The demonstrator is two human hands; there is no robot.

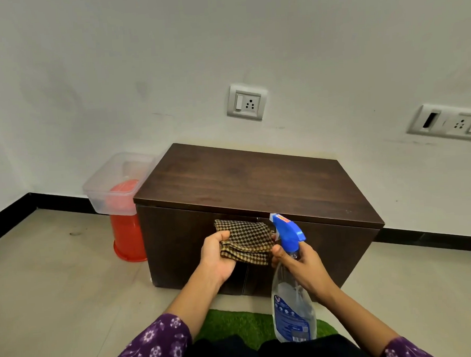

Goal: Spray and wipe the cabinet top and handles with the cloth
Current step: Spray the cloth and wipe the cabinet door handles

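A low dark wooden cabinet (245, 177) stands against the white wall, its top bare. My left hand (217, 255) holds a folded brown-and-black checked cloth (246, 239) in front of the cabinet doors, where it hides the handles. My right hand (300, 265) grips the neck of a clear spray bottle (292, 310) with a blue trigger head (287, 230). The nozzle points up and left, close to the cloth's right edge. My right thumb touches the cloth.
A clear plastic tub (113, 183) sits on an upturned red bucket (127, 234) left of the cabinet. A green mat (237, 324) lies on the tiled floor under my knees. Wall sockets (247, 101) are above and right of the cabinet.
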